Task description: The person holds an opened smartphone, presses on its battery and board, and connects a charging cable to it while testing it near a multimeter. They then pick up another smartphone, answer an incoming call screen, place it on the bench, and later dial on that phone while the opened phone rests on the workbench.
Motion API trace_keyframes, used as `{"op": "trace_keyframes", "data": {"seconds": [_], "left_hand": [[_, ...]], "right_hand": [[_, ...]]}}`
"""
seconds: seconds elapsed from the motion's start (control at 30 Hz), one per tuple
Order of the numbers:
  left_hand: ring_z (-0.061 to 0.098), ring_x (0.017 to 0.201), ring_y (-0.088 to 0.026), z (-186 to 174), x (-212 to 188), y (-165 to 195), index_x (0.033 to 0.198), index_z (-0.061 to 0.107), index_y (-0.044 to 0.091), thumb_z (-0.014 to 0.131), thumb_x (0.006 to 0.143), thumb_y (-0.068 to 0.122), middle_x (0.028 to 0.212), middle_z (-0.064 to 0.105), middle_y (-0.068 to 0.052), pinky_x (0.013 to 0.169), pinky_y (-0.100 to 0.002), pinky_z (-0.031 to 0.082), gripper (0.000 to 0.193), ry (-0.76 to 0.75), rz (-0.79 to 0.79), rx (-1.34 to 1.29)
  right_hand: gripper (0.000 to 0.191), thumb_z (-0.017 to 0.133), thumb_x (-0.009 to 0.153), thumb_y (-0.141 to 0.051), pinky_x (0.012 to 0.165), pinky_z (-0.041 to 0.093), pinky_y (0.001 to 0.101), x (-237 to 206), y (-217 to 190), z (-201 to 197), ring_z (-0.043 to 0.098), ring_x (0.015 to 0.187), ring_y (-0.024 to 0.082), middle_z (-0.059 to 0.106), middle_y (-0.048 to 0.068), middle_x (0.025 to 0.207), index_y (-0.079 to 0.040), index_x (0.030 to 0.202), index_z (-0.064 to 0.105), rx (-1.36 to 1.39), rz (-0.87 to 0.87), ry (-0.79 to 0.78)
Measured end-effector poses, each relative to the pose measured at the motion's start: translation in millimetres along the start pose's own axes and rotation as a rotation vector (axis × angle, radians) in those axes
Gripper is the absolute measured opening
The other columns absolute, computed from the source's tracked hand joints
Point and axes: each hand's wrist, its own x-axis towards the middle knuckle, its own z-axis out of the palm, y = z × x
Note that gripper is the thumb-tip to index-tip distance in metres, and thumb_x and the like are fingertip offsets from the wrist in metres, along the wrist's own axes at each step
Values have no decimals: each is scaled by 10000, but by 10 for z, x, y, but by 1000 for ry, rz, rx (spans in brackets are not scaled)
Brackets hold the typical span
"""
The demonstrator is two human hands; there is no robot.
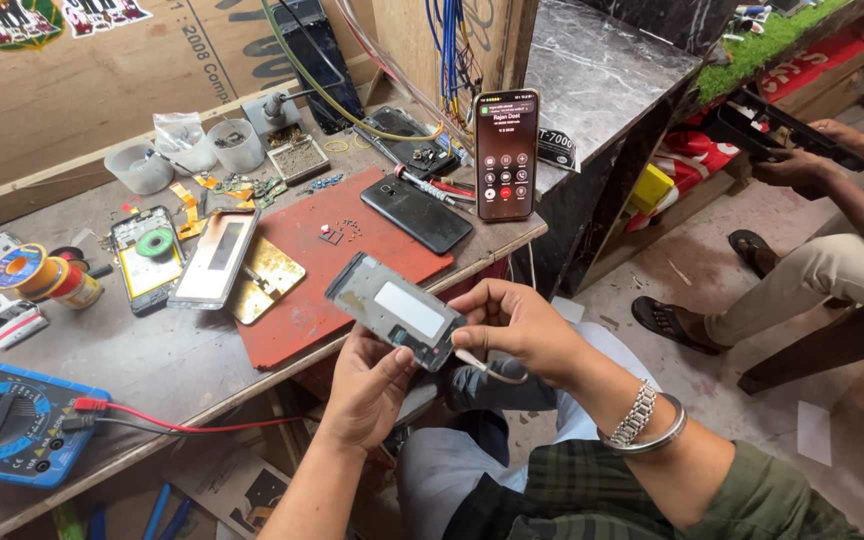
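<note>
I hold a grey phone middle frame (392,308) with a pale rectangular patch, over my lap at the bench's front edge. My left hand (367,385) grips its near lower end from below. My right hand (514,322) pinches its right end, and a thin white strip (487,370) curls out under the fingers. Just behind the frame lies a red work mat (297,305) with tiny screws and a small chip.
On the bench lie a black phone (417,213), an upright phone with a lit call screen (506,155), opened phone parts (214,256), a solder spool (18,268) and a blue multimeter (12,430). A seated person (832,255) is at the right holding a dark tray.
</note>
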Motion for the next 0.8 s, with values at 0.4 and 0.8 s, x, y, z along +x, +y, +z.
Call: {"op": "trace_keyframes", "data": {"seconds": [0.4,0.8], "left_hand": [[685,1056,-148,-101,52,-60,1343,586,36,682,959,64,1214,685,-63,877,-287,582,397,80,-17,-36],[682,995,-116,-84,50,-58,1358,581,39,667,967,63,1195,681,-51,816,-252,581,401,80,-48,-27]], "right_hand": [[346,775,855,-83,706,579,247,29,75,10,716,807,102,772,62,942,18,1180,713,4,49,82],[334,807,828,-16,704,599,260,25,59,-2,711,792,105,729,64,896,37,1127,669,-53,-20,19]]}}
